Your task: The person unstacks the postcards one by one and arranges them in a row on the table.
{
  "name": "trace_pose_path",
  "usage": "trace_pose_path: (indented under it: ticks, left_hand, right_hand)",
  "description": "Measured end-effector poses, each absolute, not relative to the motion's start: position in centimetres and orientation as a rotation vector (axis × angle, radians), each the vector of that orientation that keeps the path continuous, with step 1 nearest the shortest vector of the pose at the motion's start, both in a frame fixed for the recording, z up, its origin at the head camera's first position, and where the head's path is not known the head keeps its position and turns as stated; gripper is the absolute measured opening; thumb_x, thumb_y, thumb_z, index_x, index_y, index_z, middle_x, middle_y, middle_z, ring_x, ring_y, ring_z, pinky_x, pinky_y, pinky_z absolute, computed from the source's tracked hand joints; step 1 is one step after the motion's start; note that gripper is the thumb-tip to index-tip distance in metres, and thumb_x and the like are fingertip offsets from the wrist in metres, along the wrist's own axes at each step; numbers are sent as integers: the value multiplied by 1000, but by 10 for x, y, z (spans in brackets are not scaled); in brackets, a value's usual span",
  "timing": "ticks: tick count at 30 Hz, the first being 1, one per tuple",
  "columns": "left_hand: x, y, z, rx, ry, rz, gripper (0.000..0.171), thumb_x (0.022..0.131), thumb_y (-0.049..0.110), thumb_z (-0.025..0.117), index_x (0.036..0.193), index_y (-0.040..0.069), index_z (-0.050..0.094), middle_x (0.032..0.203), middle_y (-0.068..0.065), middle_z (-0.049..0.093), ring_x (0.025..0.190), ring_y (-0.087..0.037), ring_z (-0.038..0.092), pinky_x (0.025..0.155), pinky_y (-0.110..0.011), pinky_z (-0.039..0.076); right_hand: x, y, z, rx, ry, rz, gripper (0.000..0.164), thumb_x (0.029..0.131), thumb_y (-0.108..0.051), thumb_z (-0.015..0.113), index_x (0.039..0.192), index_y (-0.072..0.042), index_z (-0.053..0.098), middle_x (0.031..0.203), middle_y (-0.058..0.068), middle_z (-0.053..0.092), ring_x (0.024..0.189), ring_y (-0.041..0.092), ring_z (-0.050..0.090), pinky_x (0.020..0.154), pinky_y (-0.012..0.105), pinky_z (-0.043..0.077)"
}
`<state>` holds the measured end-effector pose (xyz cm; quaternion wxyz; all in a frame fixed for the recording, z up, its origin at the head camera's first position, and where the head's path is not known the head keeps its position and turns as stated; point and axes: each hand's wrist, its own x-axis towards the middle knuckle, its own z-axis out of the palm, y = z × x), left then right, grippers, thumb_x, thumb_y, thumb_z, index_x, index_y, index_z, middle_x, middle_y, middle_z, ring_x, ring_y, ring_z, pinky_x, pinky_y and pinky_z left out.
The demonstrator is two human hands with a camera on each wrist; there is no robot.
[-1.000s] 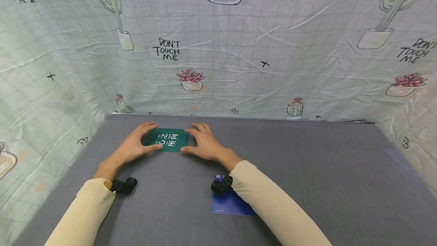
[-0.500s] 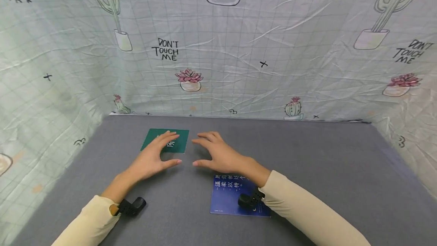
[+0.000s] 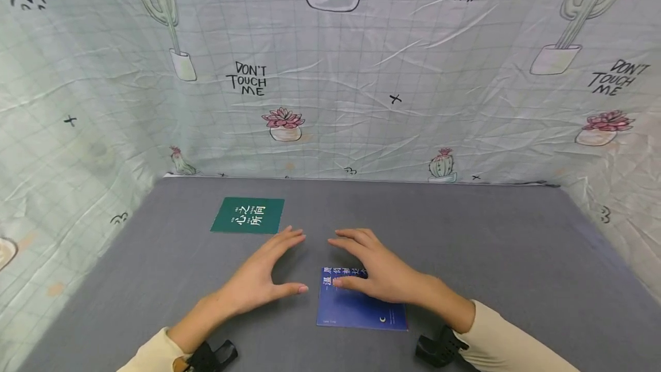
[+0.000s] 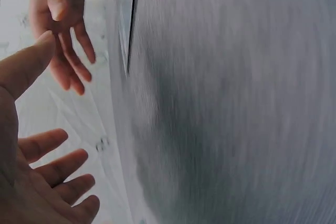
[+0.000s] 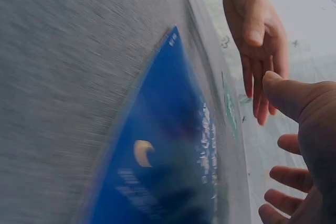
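A green card [image 3: 248, 215] with white characters lies flat at the back left of the table. Nearer the front, a blue card [image 3: 356, 309] with white characters and a small moon lies flat, its upper part partly hidden by the right hand. My left hand [image 3: 258, 277], fingers spread and holding nothing, is between the two cards, left of the blue one. Above the blue card hovers my right hand [image 3: 382, 268], fingers spread, nothing in its grasp. In the right wrist view the blue card [image 5: 168, 129] shows below the right hand, apart from it.
The grey tabletop [image 3: 480, 245] runs back to a hanging cloth [image 3: 351, 73] printed with cacti and lettering, which also encloses both sides. A black wrist camera [image 3: 441, 346] sits on the right wrist, another black wrist camera [image 3: 212, 356] on the left.
Both hands have left the green card and come toward the front and right, to the blue card. The green card stays at the back left, uncovered now.
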<state>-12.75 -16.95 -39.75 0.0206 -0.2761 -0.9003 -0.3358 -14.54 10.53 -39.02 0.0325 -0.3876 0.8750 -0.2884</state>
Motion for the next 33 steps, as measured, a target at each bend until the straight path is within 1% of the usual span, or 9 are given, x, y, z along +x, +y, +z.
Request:
trace_pose_path:
  ticks: [3,9,17,19,22,25,28,30,33]
  left_hand:
    - [-120,-160,-400,-916,-2778,-1077,83,74,48,79,144,17,44,150,-2,37,141,-26,24,104,-57,31]
    - [-107,-151,-400,-1005,-2708,-1152,81,75,48,78,144,25,42,149,0,39,141,-24,25,105,-57,30]
    - [-98,-144,-405,-1048,-2725,-1254,85,72,41,82,144,20,42,150,0,36,143,-25,19,107,-60,22]
    - [-98,-144,-408,-1073,-2714,-1247,88,70,39,84,144,18,43,150,-2,37,143,-26,17,110,-56,18]
    - [-100,-143,-413,-1112,-2689,-1232,91,67,38,86,143,13,43,149,-5,37,143,-30,16,115,-46,8]
    - [-103,-144,-417,-1117,-2680,-1249,92,66,37,87,142,10,43,149,-7,38,142,-33,17,115,-44,5]
    - [-106,-144,-419,-1089,-2700,-1289,93,65,36,88,143,11,43,150,-6,37,143,-32,17,114,-50,8]
    - [-107,-143,-420,-1059,-2731,-1313,93,65,36,88,143,12,43,151,-4,36,143,-29,16,111,-56,14]
    - [-107,-143,-422,-1019,-2780,-1318,92,66,36,87,144,14,43,151,-1,34,143,-24,17,108,-59,22]
  right_hand:
    - [-136,118,-395,-1152,2711,-910,71,89,-54,59,146,-17,41,151,6,30,138,21,24,103,50,36]
    - [-122,136,-400,-1101,2771,-975,68,88,-50,63,144,-19,43,149,4,34,137,22,25,101,55,37]
    - [-104,156,-407,-1130,2853,-976,69,83,-42,73,142,-18,46,147,3,37,135,20,28,99,52,40]
    - [-100,157,-409,-1136,2866,-969,70,82,-41,74,142,-18,46,147,3,37,135,21,28,98,53,40]
    - [-96,159,-413,-1124,2874,-964,72,82,-43,74,143,-19,44,148,4,35,136,22,26,98,54,40]
    - [-94,161,-417,-1107,2871,-975,74,81,-44,74,144,-18,43,149,5,34,138,24,25,99,55,38]
    - [-92,163,-421,-1071,2856,-984,76,81,-45,74,144,-18,42,149,5,33,138,25,23,99,56,37]
    - [-91,165,-424,-1040,2846,-992,76,80,-46,74,145,-19,42,150,5,32,139,24,22,99,57,37]
    - [-90,166,-429,-1017,2841,-1003,77,80,-48,73,145,-20,42,151,5,31,138,23,21,99,57,37]
